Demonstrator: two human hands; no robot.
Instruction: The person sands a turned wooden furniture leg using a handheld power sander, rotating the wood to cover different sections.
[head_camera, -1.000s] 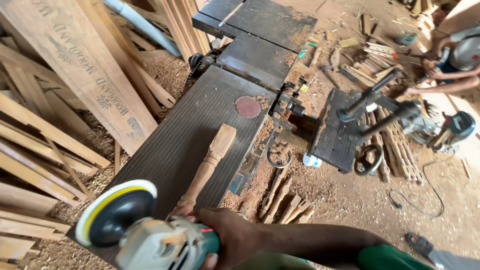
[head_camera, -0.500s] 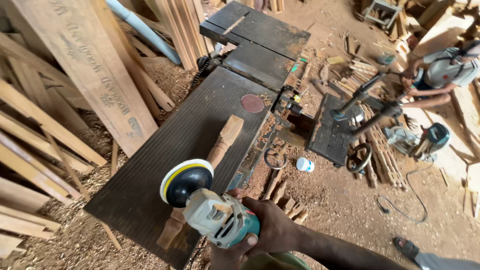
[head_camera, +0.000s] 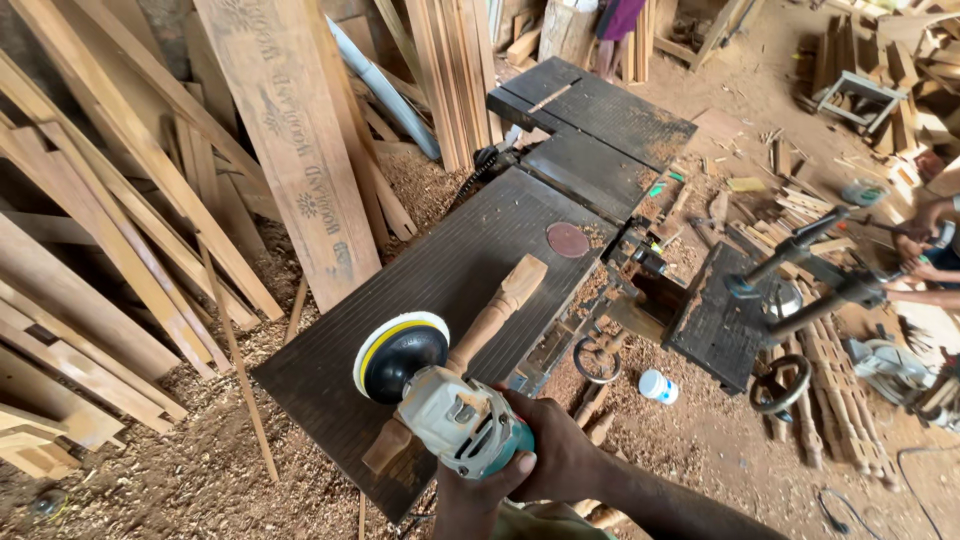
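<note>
Lower centre of frame: both hands wrapped around an angle grinder. Right hand clamps the rear of the teal-and-grey body; left hand closes on it from below, fingers partly hidden. Its sanding disc, black pad with a yellow and white rim, faces left and sits just above the work.

Under the tool, a turned wooden leg lies diagonally on the dark ribbed machine table, square block at its far end, near end hidden beneath the grinder. I judge it stiff, fairly light, and apt to roll on its round section; the square end looks like the best place to take hold.

Mid frame: a round reddish sanding sheet on the table, a white cap on the sawdust floor.

Farther: leaning planks upper left, a second dark table top centre, another person's arm at right edge.
</note>
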